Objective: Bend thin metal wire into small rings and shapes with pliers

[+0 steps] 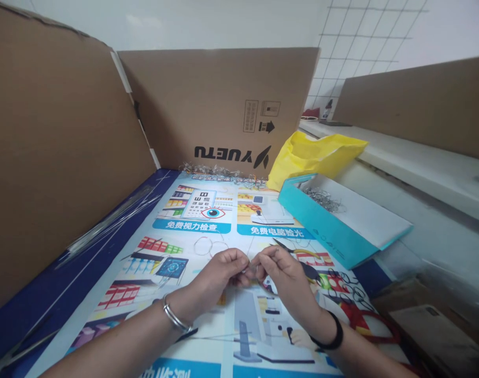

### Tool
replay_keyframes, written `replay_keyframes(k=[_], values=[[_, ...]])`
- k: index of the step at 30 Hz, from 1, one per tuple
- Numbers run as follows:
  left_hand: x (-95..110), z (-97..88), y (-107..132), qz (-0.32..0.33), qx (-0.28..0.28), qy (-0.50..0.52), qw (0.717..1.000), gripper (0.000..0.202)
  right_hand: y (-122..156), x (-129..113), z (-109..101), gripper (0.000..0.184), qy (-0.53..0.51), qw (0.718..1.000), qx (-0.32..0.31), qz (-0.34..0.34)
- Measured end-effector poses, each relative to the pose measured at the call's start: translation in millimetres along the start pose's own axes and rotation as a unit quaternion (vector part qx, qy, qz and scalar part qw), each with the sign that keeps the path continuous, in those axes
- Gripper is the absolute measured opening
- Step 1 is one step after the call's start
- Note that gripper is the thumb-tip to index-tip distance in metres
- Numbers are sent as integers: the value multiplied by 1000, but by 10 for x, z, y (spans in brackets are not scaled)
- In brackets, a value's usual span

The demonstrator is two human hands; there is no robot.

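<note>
My left hand [217, 275] and my right hand [284, 273] meet over the printed poster [192, 226], fingertips pinched together on a small thin wire piece [250, 269]. The left wrist wears a silver bangle, the right a black band. A thin wire loop [208, 245] lies on the poster just beyond my left hand. Pliers with dark handles [302, 262] lie under and behind my right hand. What the wire piece is exactly is too small to tell.
A teal box [321, 231] holding a heap of metal wire bits stands at the right, a yellow plastic bag [313, 152] behind it. Cardboard walls [219, 105] enclose the left and back. Long thin wires [109, 223] lie at the left. More wire pieces line the back edge.
</note>
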State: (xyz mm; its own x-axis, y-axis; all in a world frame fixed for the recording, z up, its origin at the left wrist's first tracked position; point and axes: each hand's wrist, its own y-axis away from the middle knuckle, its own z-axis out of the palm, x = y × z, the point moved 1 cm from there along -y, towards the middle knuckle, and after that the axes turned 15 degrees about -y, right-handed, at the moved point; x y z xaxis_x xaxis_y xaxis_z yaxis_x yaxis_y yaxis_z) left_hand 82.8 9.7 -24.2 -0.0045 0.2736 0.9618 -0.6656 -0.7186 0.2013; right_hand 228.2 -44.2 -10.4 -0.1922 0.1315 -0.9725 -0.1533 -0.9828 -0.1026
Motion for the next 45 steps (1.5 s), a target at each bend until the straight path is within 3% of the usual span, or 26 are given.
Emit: replay_keyframes(k=[8,19,45], values=[[4,-9,1,-26,-2,-25,999,33,-31,48,-45,25,40,999,2,-21],[-6,-32,-3,-35,-30,-48,998,30,-42,33,-45,25,18,999,-7,29],[1,-43,-2,-44,-35,-80,995,28,-50,38,-54,23,38,999,-6,19]])
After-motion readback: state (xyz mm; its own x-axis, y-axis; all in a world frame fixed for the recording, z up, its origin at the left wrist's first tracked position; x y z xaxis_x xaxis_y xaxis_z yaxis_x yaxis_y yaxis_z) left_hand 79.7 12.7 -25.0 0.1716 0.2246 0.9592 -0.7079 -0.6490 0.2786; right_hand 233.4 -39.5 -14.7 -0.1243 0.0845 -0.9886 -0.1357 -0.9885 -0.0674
